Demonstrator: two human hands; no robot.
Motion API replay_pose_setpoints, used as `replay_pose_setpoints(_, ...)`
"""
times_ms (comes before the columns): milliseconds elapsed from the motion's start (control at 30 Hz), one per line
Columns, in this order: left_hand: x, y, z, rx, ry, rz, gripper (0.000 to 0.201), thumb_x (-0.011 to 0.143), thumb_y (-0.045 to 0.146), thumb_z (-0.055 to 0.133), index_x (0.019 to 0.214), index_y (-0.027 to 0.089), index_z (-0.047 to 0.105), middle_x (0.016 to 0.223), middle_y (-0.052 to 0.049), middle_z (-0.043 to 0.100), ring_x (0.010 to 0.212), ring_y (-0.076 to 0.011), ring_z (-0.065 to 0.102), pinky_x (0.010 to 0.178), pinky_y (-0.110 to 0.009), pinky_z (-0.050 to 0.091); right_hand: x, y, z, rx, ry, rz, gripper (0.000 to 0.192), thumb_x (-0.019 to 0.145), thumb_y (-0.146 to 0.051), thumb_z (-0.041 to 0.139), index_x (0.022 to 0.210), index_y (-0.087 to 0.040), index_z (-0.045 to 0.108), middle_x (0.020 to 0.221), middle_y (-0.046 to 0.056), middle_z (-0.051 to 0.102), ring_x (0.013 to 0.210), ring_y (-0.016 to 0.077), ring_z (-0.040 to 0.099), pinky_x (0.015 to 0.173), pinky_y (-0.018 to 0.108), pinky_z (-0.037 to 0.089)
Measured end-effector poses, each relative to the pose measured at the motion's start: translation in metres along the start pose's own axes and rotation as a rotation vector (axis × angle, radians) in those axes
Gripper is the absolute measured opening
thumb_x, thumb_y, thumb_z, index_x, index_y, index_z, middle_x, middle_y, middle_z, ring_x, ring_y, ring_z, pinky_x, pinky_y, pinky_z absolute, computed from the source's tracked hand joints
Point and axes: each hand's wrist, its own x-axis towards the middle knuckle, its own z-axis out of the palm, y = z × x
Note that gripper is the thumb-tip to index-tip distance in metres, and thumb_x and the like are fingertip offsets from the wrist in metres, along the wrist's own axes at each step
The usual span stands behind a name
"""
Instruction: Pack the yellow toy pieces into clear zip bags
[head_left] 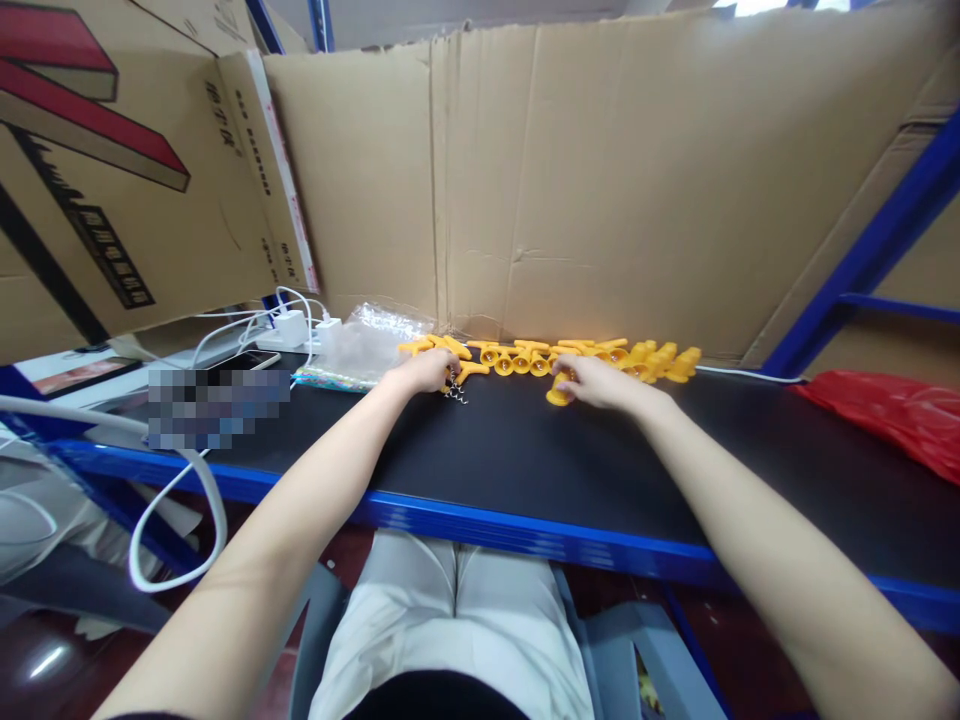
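Brown cardboard sheeting (622, 180) stands behind the row of yellow cones (540, 366), and black tabletop (517, 440) spreads in front of it. Left of the row, a printed carton (161, 230) carries red-and-black graphics and sideways Chinese characters, too slanted to read surely. Red plastic (885, 410) lies to the row's right, a clear bag (360, 345) to its left. The right hand (581, 382) is just before the row, thumb and fingers pinching a single cone (557, 396), its axis roughly upright, flared rim downward. At the row's left end, the left hand (431, 371) has its fingers curled over yellow handles (474, 369); whether they grip one, I cannot tell. Several row cones turn their round mouths toward the person. Beside the left fingertips, metal spirals (457, 397) point away from the row, toward the person and rightward.
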Motion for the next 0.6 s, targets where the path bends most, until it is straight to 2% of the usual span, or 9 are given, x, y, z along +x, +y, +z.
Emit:
replay_pose_setpoints(133,0.002,0.0,0.0,0.001,0.012,-0.02,0.029,0.073,0.014,0.047,0.097,0.022,0.063,0.102,-0.003,0.063,0.09,-0.0172,0.057,0.074,-0.024,0.042,0.0,-0.008,0.01,0.169,-0.072,0.014,0.026,0.078,-0.018,0.053,0.104,-0.018,0.049,0.06,0.0,0.06,0.06,0.0144,0.059,0.062,0.025,0.044)
replay_pose_setpoints(300,0.004,-0.002,-0.002,-0.025,0.025,-0.041,0.025,0.074,0.015,0.047,0.09,0.02,0.066,0.092,-0.004,0.065,0.083,-0.0164,0.058,0.074,-0.025,0.043,0.0,-0.012,0.017,0.384,-0.107,0.064,0.035,0.073,-0.022,0.059,0.105,-0.017,0.045,0.072,0.001,0.061,0.058,0.0123,0.058,0.057,0.024,0.044)
replay_pose_setpoints(500,0.002,-0.003,0.0,-0.034,0.035,-0.004,0.031,0.07,0.008,0.048,0.091,0.021,0.067,0.092,-0.003,0.065,0.083,-0.0153,0.058,0.074,-0.024,0.042,0.003,-0.009,0.02,0.256,-0.036,0.027,0.034,0.065,-0.03,0.066,0.093,-0.016,0.051,0.083,0.003,0.061,0.071,0.0153,0.056,0.065,0.026,0.043)
replay_pose_setpoints(600,0.002,-0.002,0.001,-0.036,0.043,-0.001,0.027,0.07,0.01,0.049,0.087,0.021,0.067,0.092,-0.004,0.065,0.086,-0.017,0.057,0.075,-0.025,0.042,0.003,-0.01,0.019,0.252,-0.059,0.036,0.034,0.066,-0.035,0.065,0.09,-0.016,0.051,0.082,0.004,0.061,0.072,0.016,0.056,0.064,0.026,0.042)
